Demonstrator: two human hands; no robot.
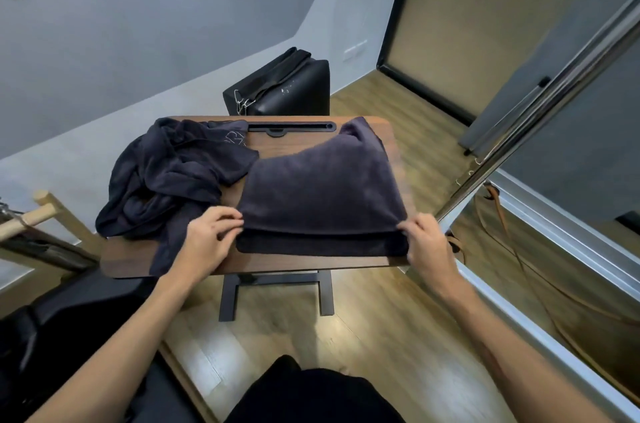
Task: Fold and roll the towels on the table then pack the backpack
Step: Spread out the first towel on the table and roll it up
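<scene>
Small wooden table [242, 265]: pinched folded towel [322, 194] at both near corners, left hand [211, 235] and right hand [427, 242], likely squaring edges; crumpled towel [173, 173] waiting aside.

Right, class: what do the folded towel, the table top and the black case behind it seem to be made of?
Folded towel: soft napped fabric, probably microfibre or terry; matte, fuzzy surface.
Table top: dark wood or wood-look laminate; visible grain, low sheen.
Black case: looks like leather or vinyl; smooth with slight shine.
</scene>
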